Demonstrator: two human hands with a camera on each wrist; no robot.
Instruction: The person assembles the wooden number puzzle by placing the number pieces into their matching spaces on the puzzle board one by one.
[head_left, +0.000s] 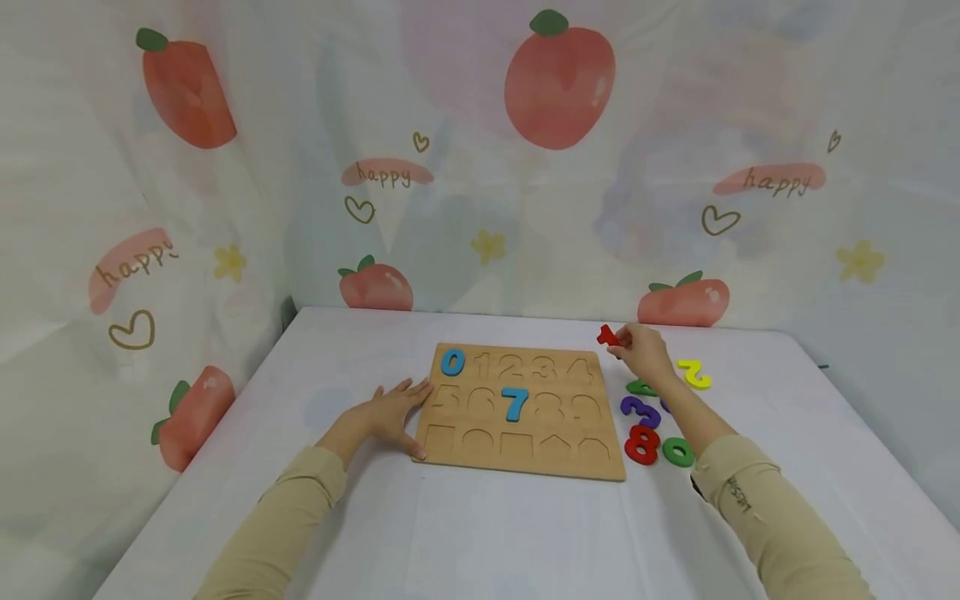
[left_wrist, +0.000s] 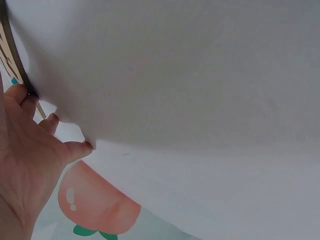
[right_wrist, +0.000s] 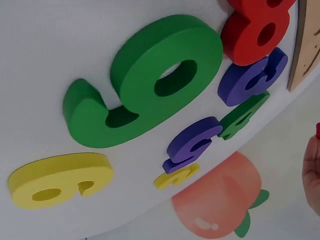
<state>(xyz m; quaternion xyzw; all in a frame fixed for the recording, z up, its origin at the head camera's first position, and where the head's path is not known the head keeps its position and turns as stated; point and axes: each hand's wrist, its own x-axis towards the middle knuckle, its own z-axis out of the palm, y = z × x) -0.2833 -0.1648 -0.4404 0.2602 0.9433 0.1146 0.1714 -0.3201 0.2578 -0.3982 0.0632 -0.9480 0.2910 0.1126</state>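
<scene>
My left hand (head_left: 386,417) rests at the left edge of a wooden number board (head_left: 517,464), fingers spread and thumb at the near left corner. A blue 0 (head_left: 445,363) lies in its top-left slot, and a blue 7 (head_left: 516,404) is in the middle row. Off the board's far right corner, my right hand (head_left: 645,354) pinches a small red number piece (head_left: 606,335) that looks like a 1, held above the table. Only part of the right hand shows at the edge of the right wrist view.
Right of the board lie a red 8 (head_left: 642,446), a purple 3 (head_left: 641,408), a green 4 (head_left: 641,387) and a yellow 2 (head_left: 693,375). The right wrist view also shows a green 9 (right_wrist: 135,82), a yellow 6 (right_wrist: 62,162) and a purple 5 (right_wrist: 182,145). Patterned cloth walls surround the table.
</scene>
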